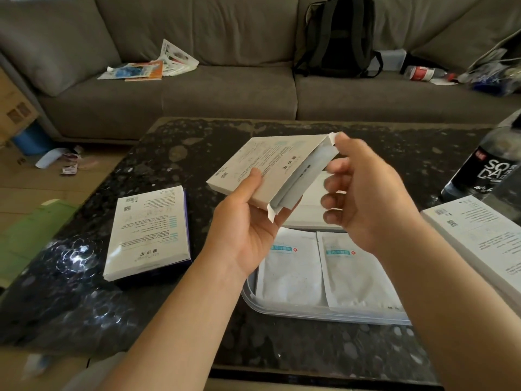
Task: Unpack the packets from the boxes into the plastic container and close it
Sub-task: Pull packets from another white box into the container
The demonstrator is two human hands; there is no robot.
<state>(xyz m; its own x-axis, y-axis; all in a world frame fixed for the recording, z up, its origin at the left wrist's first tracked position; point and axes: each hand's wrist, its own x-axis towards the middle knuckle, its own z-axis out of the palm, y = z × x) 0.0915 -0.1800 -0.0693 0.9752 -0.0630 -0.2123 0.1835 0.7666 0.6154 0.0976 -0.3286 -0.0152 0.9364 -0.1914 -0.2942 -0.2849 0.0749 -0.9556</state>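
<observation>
My left hand (242,221) grips a flat white box (270,165) from below, thumb on its printed top, holding it above the table. The box's right end is open, and my right hand (361,190) pinches the end flap at the top corner, fingers curled beside the opening. Under both hands lies the clear plastic container (324,313) with two white packets (293,272) side by side in it. A second box (149,232) lies flat at the left on the dark table (197,320). A third box (485,241) lies at the right edge.
A dark soda bottle (490,167) stands at the table's far right. Behind the table is a grey sofa (225,91) with papers (152,66), a black backpack (338,38) and a plastic bottle (423,73). Scraps lie on the floor at left.
</observation>
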